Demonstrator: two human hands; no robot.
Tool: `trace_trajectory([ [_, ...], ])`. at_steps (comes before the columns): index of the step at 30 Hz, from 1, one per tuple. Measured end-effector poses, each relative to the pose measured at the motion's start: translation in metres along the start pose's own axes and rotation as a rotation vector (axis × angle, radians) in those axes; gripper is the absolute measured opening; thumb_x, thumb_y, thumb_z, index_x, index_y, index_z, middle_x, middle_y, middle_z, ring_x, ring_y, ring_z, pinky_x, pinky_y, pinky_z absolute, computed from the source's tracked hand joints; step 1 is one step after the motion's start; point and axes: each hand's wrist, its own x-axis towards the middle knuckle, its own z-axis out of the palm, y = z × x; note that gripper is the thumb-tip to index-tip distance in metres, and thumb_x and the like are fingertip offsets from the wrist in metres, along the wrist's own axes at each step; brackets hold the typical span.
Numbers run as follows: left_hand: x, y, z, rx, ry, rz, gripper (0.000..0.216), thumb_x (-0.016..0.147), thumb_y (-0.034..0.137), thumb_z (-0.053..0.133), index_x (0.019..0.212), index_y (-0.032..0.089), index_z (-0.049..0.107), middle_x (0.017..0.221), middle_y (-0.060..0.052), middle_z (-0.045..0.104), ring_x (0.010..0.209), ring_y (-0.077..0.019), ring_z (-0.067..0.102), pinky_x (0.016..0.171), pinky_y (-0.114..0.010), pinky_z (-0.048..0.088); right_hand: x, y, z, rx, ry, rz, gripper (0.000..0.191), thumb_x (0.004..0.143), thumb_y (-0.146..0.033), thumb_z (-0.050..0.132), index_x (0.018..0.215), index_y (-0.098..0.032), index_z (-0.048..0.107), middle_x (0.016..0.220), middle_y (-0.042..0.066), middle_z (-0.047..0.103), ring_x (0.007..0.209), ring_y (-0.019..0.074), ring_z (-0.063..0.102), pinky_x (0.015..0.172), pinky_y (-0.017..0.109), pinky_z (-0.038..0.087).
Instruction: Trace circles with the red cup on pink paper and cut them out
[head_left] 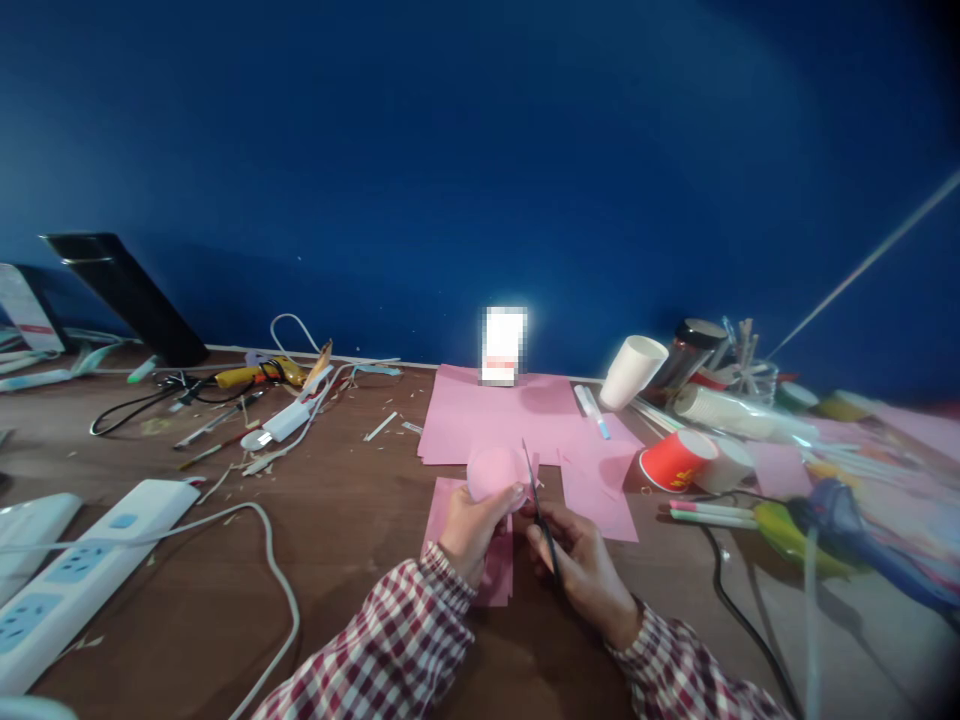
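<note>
My left hand (471, 528) pinches a rounded piece of pink paper (495, 471) and holds it up just above the brown table (352, 570). My right hand (581, 565) is closed round a pair of dark scissors (538, 500). Their blades point upward and meet the right edge of the pink piece. Both wrists wear red-and-white checked sleeves. More pink paper sheets (487, 415) lie flat on the table beyond and under my hands.
White power strips (67, 570) with a white cable lie at the left. Tools, wires and scraps litter the back left. At the right lie a red paper cup (675, 460), white cups (632, 370), a jar, pens, a glue gun (847, 520) and a black cable.
</note>
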Motion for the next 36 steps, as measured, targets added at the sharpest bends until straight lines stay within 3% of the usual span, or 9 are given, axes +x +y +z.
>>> trace_trajectory([
  [36,0.002,-0.0007,-0.0025,-0.004,0.004,-0.027,0.033,0.051,0.032,0.083,0.066,0.008,0.068,0.046,0.001,0.053,0.039,-0.0037,0.04,0.037,-0.016,0.03,-0.0002,-0.002,-0.0048,-0.091,-0.001,-0.007,0.037,0.081,-0.044,0.06,0.099,-0.012,0.063,0.057,-0.003,0.048,0.046,0.0078,0.044,0.043,0.019,0.038],
])
